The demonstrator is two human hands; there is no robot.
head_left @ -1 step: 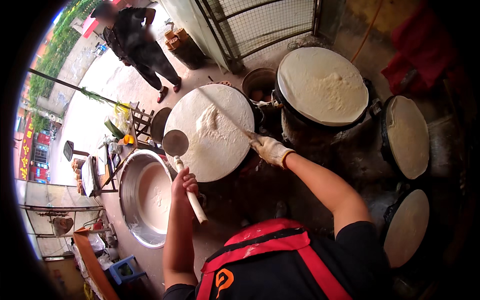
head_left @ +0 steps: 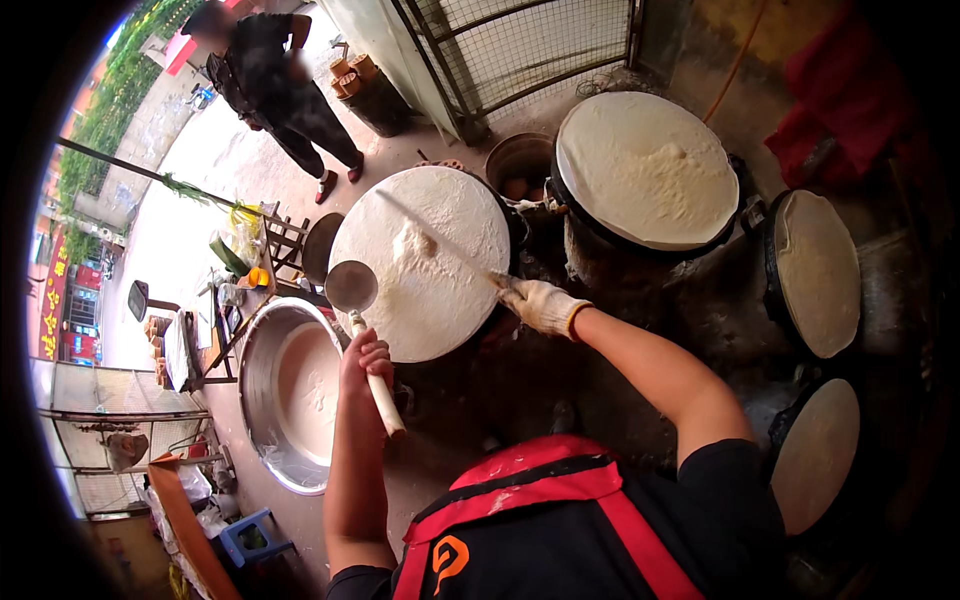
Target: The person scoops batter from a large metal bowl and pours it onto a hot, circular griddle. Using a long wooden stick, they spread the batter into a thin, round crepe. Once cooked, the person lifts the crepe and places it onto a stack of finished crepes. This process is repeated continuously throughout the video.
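Observation:
My left hand (head_left: 368, 355) is closed around the pale handle of a round metal ladle (head_left: 350, 285), whose head is over the lower left edge of a round griddle (head_left: 430, 310) coated in white batter. My right hand (head_left: 540, 305), in a pale work glove, grips a long thin spreader (head_left: 450, 250) lying across that griddle, over a lumpy patch of batter near the middle. A large metal basin (head_left: 305, 395) of pale batter stands left of the griddle, beside my left forearm.
Three more batter-covered griddles (head_left: 640, 170), (head_left: 815, 275), (head_left: 810, 460) curve round to the right. A person (head_left: 270, 90) in dark clothes stands beyond the griddle. A cluttered stand (head_left: 255, 280), a blue stool (head_left: 250, 540), a dark bucket (head_left: 515, 165) and a mesh panel (head_left: 520, 50) surround the area.
The far end of the spreader has swung slightly toward the left and down across the batter. My right hand has shifted a little; my left hand holds the ladle almost in place.

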